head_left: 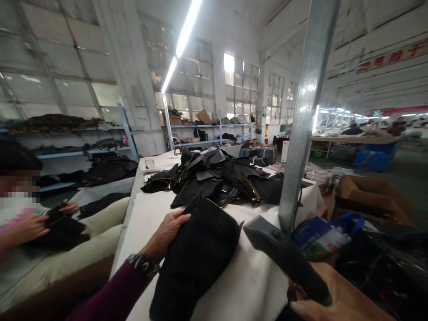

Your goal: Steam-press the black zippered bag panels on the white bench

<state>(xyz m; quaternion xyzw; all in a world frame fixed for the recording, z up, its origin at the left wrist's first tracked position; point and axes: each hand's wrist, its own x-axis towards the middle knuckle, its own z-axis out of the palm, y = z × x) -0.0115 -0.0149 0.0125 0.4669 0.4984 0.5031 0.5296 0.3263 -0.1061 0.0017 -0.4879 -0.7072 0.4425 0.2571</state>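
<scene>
My left hand [170,232], in a purple sleeve with a patterned cuff, pinches the upper left edge of a black fabric piece [200,249]. A gold zip [216,203] shows along the top of that piece, which hangs down toward me over the white table. On the right, my right hand [334,294] is wrapped round a black handheld tool [284,254] with a long handle and a wider, blunt head. Its head points toward the fabric, a small gap apart. What kind of tool it is I cannot make out.
Black pieces with gold zips lie heaped [214,174] on the white-covered table [140,218]. A metal post [302,116] rises at its right side. At left sits a co-worker [30,232] handling black cloth. Cardboard boxes [371,191] and a blue bag [321,236] are on the right.
</scene>
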